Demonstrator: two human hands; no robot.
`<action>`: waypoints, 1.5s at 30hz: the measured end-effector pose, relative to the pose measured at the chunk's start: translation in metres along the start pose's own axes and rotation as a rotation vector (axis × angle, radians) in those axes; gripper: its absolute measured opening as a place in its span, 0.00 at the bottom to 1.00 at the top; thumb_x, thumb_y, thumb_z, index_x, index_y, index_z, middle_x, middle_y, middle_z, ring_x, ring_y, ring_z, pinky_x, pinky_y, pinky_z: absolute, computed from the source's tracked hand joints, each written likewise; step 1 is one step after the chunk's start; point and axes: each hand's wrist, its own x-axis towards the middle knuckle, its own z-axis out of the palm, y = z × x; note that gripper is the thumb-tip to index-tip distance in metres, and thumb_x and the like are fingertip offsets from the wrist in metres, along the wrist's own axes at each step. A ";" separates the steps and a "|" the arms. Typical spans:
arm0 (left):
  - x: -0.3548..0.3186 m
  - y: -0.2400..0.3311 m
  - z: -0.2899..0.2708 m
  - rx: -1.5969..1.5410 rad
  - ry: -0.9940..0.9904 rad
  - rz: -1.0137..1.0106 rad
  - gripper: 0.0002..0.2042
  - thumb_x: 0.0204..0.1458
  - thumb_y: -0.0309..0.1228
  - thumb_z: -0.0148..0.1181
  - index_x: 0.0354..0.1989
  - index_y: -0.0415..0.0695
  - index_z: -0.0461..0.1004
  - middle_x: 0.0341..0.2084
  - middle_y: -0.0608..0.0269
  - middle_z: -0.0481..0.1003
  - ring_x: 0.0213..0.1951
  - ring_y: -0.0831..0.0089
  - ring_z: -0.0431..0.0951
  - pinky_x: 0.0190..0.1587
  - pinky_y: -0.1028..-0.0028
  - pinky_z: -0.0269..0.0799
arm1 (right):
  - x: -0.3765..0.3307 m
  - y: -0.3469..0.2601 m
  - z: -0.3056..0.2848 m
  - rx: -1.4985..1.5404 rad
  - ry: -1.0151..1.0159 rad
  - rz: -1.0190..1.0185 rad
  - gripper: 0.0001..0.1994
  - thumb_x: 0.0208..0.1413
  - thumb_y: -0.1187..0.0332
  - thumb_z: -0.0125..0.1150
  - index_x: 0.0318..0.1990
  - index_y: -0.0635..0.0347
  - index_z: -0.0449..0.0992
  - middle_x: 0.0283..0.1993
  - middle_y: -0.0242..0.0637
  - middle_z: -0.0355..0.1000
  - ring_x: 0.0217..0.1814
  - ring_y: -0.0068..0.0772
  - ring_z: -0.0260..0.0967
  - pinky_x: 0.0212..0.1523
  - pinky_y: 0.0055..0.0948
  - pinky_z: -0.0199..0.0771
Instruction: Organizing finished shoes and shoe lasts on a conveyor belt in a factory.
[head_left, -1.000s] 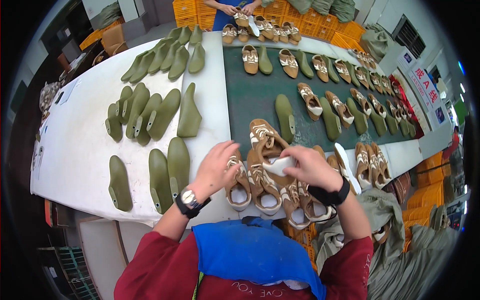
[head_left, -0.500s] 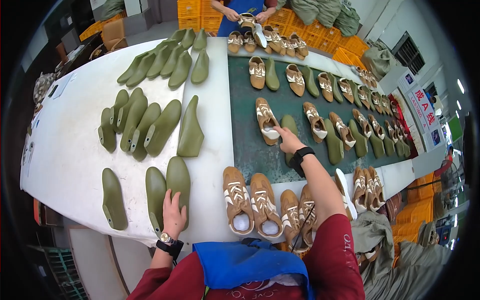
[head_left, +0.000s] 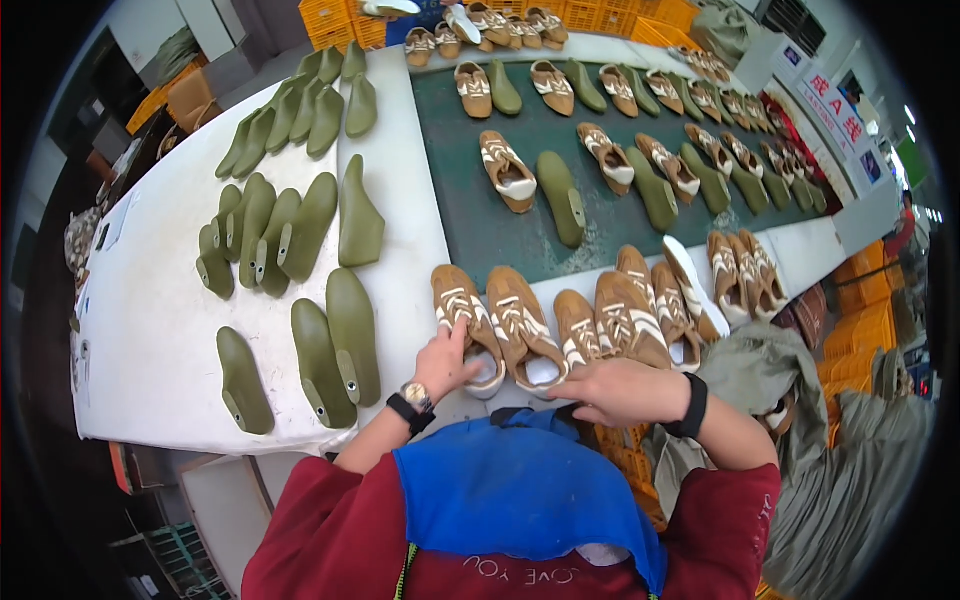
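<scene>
A pair of tan sneakers with white stripes and laces stands at the table's front edge. My left hand [head_left: 447, 364] has closed on the left sneaker [head_left: 456, 296], fingers over its side and laces by the opening. At the heel of the right sneaker [head_left: 520, 320] my right hand [head_left: 628, 392] has its fingertips drawn together, partly hidden by the hand itself. To the left lie green shoe lasts, among them a large last [head_left: 351, 325], one beside it [head_left: 320, 362] and a separate one [head_left: 244, 380]. More tan sneakers [head_left: 630, 318] stand right of the pair.
A green mat [head_left: 448, 190] carries rows of sneakers [head_left: 507, 172] paired with lasts [head_left: 560, 200]. More lasts [head_left: 290, 225] cluster on the white tabletop [head_left: 150, 300]. Orange crates [head_left: 862, 305] and grey-green cloth [head_left: 770, 370] sit at right. Across the table are further sneakers [head_left: 490, 25].
My left hand has left the large last and moved right to a sneaker. My right hand has let go of the sneaker on the mat and come back to the front pair. The view has shifted.
</scene>
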 end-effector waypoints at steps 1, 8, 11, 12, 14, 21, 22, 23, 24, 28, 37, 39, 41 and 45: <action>0.006 -0.006 0.008 0.010 -0.011 0.005 0.33 0.44 0.38 0.61 0.59 0.44 0.54 0.42 0.46 0.69 0.39 0.49 0.73 0.40 0.59 0.71 | -0.013 -0.010 -0.002 -0.033 0.035 -0.016 0.18 0.47 0.69 0.59 0.48 0.59 0.69 0.35 0.45 0.71 0.40 0.48 0.70 0.38 0.39 0.71; 0.007 -0.032 0.015 -0.055 0.206 0.157 0.26 0.46 0.30 0.57 0.56 0.45 0.59 0.35 0.47 0.71 0.34 0.49 0.74 0.37 0.58 0.71 | -0.074 -0.059 -0.022 -0.017 0.519 0.016 0.15 0.47 0.72 0.60 0.45 0.59 0.71 0.35 0.42 0.73 0.37 0.43 0.71 0.36 0.34 0.72; -0.003 -0.025 -0.011 -0.134 0.559 0.259 0.25 0.45 0.23 0.55 0.55 0.45 0.60 0.32 0.46 0.73 0.32 0.51 0.74 0.34 0.59 0.71 | -0.072 -0.059 -0.008 0.085 0.707 0.050 0.13 0.47 0.74 0.60 0.43 0.62 0.73 0.35 0.42 0.73 0.35 0.41 0.72 0.35 0.31 0.73; -0.009 -0.015 -0.022 -0.133 0.564 0.253 0.25 0.45 0.23 0.55 0.55 0.45 0.60 0.32 0.46 0.73 0.32 0.51 0.74 0.34 0.59 0.71 | -0.067 -0.054 0.002 0.151 0.804 0.085 0.13 0.47 0.74 0.61 0.43 0.63 0.73 0.34 0.42 0.73 0.34 0.41 0.72 0.35 0.30 0.73; -0.018 0.009 -0.045 -0.149 0.589 0.295 0.27 0.42 0.23 0.56 0.55 0.42 0.59 0.31 0.47 0.73 0.30 0.50 0.74 0.33 0.59 0.71 | -0.038 -0.043 0.027 0.125 0.914 0.118 0.16 0.47 0.71 0.62 0.45 0.60 0.72 0.40 0.43 0.72 0.36 0.41 0.72 0.35 0.30 0.73; -0.050 0.066 -0.063 -0.281 0.662 0.509 0.26 0.41 0.24 0.60 0.52 0.40 0.62 0.25 0.52 0.73 0.27 0.56 0.75 0.29 0.65 0.71 | 0.044 -0.036 0.046 -0.040 0.974 0.221 0.23 0.46 0.69 0.60 0.53 0.55 0.66 0.46 0.43 0.67 0.38 0.45 0.71 0.35 0.33 0.73; -0.052 0.068 -0.064 -0.352 0.662 0.503 0.25 0.42 0.23 0.60 0.52 0.39 0.62 0.25 0.53 0.74 0.27 0.57 0.76 0.28 0.66 0.72 | 0.046 -0.031 0.048 0.118 1.047 0.204 0.22 0.47 0.72 0.58 0.52 0.55 0.66 0.45 0.44 0.68 0.38 0.46 0.72 0.35 0.35 0.73; -0.053 0.070 -0.067 -0.395 0.687 0.516 0.23 0.45 0.22 0.58 0.51 0.37 0.60 0.25 0.53 0.74 0.25 0.59 0.77 0.26 0.69 0.72 | 0.047 -0.027 0.050 0.278 1.116 0.188 0.21 0.47 0.74 0.56 0.52 0.55 0.66 0.43 0.46 0.70 0.38 0.47 0.72 0.35 0.36 0.74; -0.054 0.072 -0.069 -0.396 0.691 0.513 0.23 0.45 0.22 0.58 0.51 0.37 0.60 0.25 0.53 0.74 0.25 0.59 0.77 0.26 0.69 0.72 | 0.047 -0.021 0.053 0.276 1.112 0.184 0.21 0.47 0.74 0.56 0.52 0.55 0.66 0.43 0.46 0.70 0.38 0.47 0.72 0.35 0.36 0.74; -0.050 0.070 -0.074 -0.518 0.765 0.519 0.20 0.49 0.19 0.55 0.50 0.36 0.55 0.22 0.55 0.74 0.19 0.70 0.73 0.24 0.75 0.68 | 0.046 -0.016 0.054 0.309 1.225 0.062 0.22 0.46 0.79 0.51 0.52 0.53 0.68 0.40 0.43 0.70 0.34 0.48 0.72 0.32 0.37 0.74; -0.050 0.070 -0.076 -0.333 0.801 0.669 0.16 0.47 0.18 0.53 0.45 0.42 0.66 0.25 0.52 0.74 0.26 0.57 0.76 0.26 0.68 0.72 | 0.040 -0.030 0.023 -0.115 0.919 0.031 0.18 0.41 0.80 0.52 0.41 0.47 0.73 0.35 0.42 0.63 0.30 0.47 0.69 0.25 0.39 0.71; -0.049 0.073 -0.078 -0.389 0.814 0.631 0.17 0.46 0.18 0.53 0.46 0.43 0.67 0.24 0.53 0.73 0.25 0.57 0.75 0.26 0.69 0.72 | 0.039 -0.027 0.026 -0.125 0.923 -0.004 0.16 0.40 0.80 0.52 0.38 0.49 0.73 0.35 0.42 0.62 0.30 0.48 0.69 0.25 0.39 0.71; -0.048 0.073 -0.079 -0.448 0.827 0.595 0.18 0.46 0.18 0.53 0.47 0.45 0.67 0.22 0.55 0.72 0.23 0.58 0.74 0.25 0.69 0.71 | 0.038 -0.022 0.033 -0.071 0.909 0.008 0.14 0.40 0.82 0.51 0.33 0.52 0.74 0.38 0.43 0.64 0.32 0.49 0.68 0.28 0.38 0.70; -0.046 0.075 -0.084 -0.248 0.660 0.596 0.19 0.44 0.17 0.52 0.46 0.46 0.71 0.24 0.57 0.72 0.24 0.60 0.74 0.26 0.69 0.71 | 0.044 -0.020 0.039 0.043 1.054 -0.004 0.13 0.42 0.83 0.51 0.35 0.56 0.72 0.37 0.43 0.66 0.32 0.48 0.69 0.30 0.36 0.70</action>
